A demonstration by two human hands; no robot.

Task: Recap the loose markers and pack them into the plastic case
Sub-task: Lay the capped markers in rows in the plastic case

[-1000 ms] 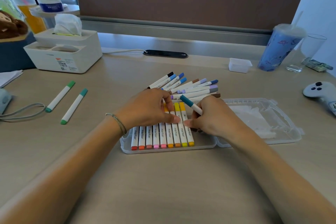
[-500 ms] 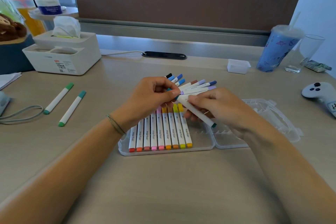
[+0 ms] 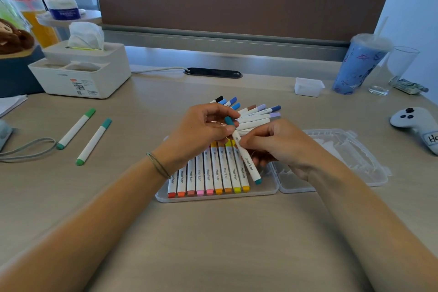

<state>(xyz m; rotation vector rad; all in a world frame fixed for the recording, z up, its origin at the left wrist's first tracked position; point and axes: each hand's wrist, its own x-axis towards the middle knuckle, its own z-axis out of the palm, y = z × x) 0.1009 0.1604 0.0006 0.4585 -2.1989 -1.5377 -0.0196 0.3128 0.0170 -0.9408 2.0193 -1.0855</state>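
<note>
A white teal-capped marker (image 3: 246,161) hangs over the open plastic case (image 3: 267,187). My right hand (image 3: 282,147) grips its barrel. My left hand (image 3: 201,130) pinches the teal cap (image 3: 229,121) at its far end. Several markers (image 3: 208,176) with red, orange, pink and yellow ends lie side by side in the left part of the case. A fanned pile of loose markers (image 3: 254,112) with blue, purple, brown and black caps lies just behind my hands. Two green-capped markers (image 3: 75,128) (image 3: 93,142) lie on the desk at the left.
The case's clear lid (image 3: 350,149) lies open to the right. A white tissue box (image 3: 80,71) stands at the back left, a grey cord (image 3: 28,149) at the left edge. A small white tub (image 3: 308,86), a blue cup (image 3: 358,64), a glass (image 3: 391,71) and a white controller (image 3: 417,123) occupy the right.
The right hand has swung the teal marker round and lifted it. The left hand left the packed markers and now pinches the marker's far cap.
</note>
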